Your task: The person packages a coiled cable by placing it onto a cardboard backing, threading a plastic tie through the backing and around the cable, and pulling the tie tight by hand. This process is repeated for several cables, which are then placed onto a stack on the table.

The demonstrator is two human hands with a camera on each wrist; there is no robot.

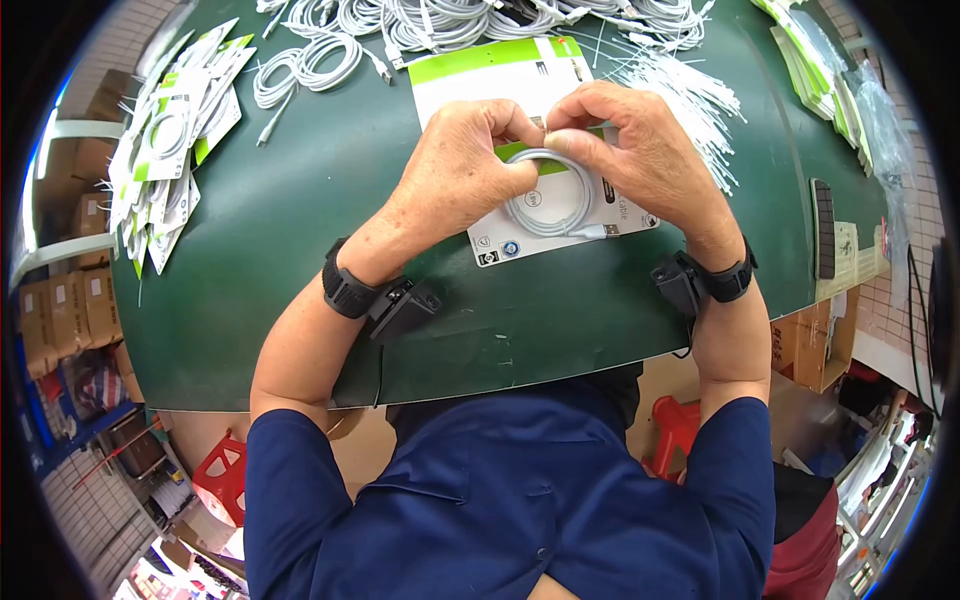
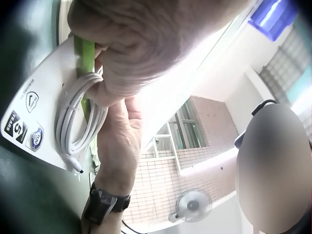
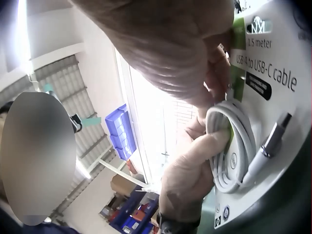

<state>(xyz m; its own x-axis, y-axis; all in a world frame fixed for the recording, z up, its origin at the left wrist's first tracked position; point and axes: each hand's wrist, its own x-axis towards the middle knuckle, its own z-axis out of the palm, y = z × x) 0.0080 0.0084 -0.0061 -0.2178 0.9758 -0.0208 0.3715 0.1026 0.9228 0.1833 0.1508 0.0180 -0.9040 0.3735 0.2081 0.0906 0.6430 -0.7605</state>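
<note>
A coiled light-grey USB cable [image 1: 585,195] lies on a printed white and green cardboard card [image 1: 493,240], its USB-A plug [image 1: 612,231] pointing right along the lower edge. My left hand [image 1: 460,165] holds the coil and card from the left. In the right wrist view its thumb [image 3: 207,147] presses inside the loop. From the right, my right hand [image 1: 650,145] pinches a thin white tie [image 3: 229,92] at the top of the coil, thumb and index fingertips together. Both hands' fingertips meet there and mostly hide the tie.
Behind the hands lies another green-topped card [image 1: 440,72]. Grey coiled cables [image 1: 430,25] are heaped at the back, with loose white ties [image 1: 685,100] to their right. Carded cables [image 1: 165,150] pile up at left; more cards [image 1: 815,75] lie far right, beyond a dark strip [image 1: 823,225].
</note>
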